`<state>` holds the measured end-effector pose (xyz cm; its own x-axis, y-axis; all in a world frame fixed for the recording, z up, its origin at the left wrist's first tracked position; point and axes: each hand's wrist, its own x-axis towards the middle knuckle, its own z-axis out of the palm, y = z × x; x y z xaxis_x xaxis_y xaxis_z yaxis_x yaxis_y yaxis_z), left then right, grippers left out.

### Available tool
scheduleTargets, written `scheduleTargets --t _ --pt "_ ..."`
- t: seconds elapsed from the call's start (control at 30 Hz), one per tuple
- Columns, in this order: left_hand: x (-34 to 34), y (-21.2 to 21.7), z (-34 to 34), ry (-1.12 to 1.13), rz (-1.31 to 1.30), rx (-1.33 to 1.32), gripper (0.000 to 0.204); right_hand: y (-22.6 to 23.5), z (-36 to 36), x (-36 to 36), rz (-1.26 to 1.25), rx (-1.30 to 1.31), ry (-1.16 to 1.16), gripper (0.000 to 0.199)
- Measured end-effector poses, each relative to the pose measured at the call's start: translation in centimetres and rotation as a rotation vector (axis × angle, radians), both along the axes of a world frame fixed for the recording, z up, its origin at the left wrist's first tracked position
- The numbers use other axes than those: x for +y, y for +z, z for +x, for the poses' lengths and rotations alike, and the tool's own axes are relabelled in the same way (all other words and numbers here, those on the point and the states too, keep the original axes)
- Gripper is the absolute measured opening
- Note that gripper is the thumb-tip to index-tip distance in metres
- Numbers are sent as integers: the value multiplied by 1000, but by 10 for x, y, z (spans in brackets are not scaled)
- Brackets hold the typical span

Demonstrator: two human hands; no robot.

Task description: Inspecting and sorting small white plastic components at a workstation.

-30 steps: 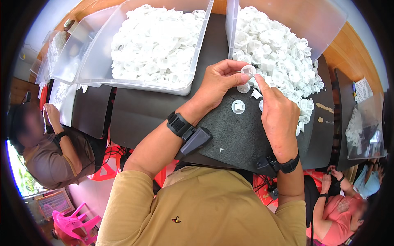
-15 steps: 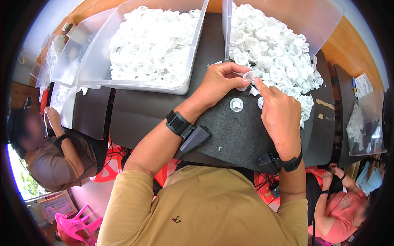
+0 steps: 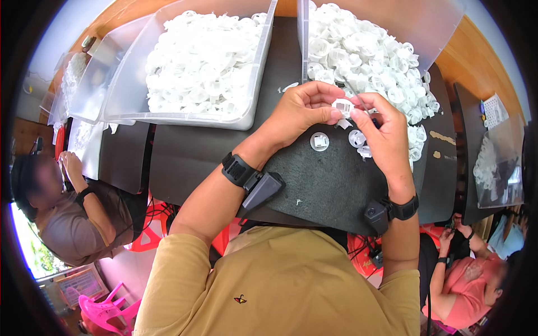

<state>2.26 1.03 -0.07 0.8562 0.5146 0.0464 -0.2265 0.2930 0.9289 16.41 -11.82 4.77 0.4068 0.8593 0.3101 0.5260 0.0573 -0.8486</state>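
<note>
Pinched between the thumb and fingers of my left hand (image 3: 305,112) is a small white plastic part (image 3: 342,106) with a squarish opening. My right hand (image 3: 386,131) is closed on a thin metal-shafted tool (image 3: 362,102) with a dark handle; its exact kind is unclear. The shaft slants up and left, close to the white part; whether they touch I cannot tell. Below my hands, a round white part (image 3: 319,142) with a square middle lies on the dark mat (image 3: 330,185). Other white parts (image 3: 356,138) rest beside my right hand.
A clear plastic bin (image 3: 224,122) full of white parts stands at the back left. Another bin (image 3: 392,22) lies at the back right, its heap of white parts (image 3: 370,50) spilling onto the table. Co-workers sit at left (image 3: 78,218) and right (image 3: 465,285).
My right hand has shifted from pointing at the part to gripping the tool, whose shaft now shows. The part in my left hand has been turned. My view has shifted slightly.
</note>
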Motion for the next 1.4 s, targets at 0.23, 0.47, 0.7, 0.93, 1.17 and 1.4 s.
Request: scheduleTargets --t 0.23,0.47,0.7,0.93,1.17,1.4 --pt "-13 0 0 41 -85 -79 37 -7 5 4 -66 220 77 8" --pt "-14 -3 1 59 -60 -54 37 -7 0 6 -90 347 78 8" --pt "-6 -5 -1 138 -31 8 35 -3 -3 2 -73 -72 -11 14" --pt "0 -8 -1 216 -86 4 30 5 -8 -7 -81 -373 -78 19" --pt "2 -10 1 229 -78 2 28 3 -15 -6 -66 -574 -96 25" --pt "0 -10 1 241 -60 2 27 2 -17 -8 -61 -774 -126 41"
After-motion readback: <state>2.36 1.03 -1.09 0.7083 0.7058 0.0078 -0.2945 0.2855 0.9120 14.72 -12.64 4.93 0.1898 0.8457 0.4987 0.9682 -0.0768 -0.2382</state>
